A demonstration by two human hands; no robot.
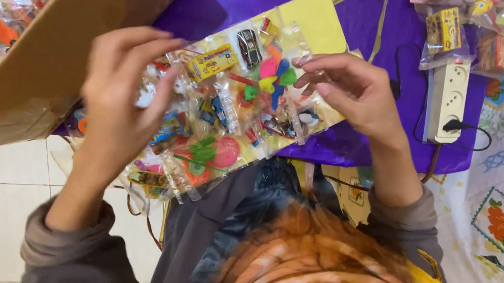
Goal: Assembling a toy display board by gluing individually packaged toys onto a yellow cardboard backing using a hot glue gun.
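The clear plastic toy packets [231, 102], a sheet of several w/ small coloured toys inside, are held up over the purple cloth [350, 145], in front of the yellow card [316, 18] and just right of the brown cardboard box [44, 60]. Judged from this, the sheet is best kept taut and level, gripped at both edges only, so no packet is creased or torn at a seam. The left hand [123, 101] is raised w/ wrist bent back, fingers curled round the sheet's left edge, thumb and fingertips pinched shut on the plastic. The right hand [346, 86] is turned palm-down, fingers half curled, tips pinching the upper right corner of a packet; grip looks light. Both forearms come up from grey sleeves. A white power strip [448, 102] lies well apart, to the right.
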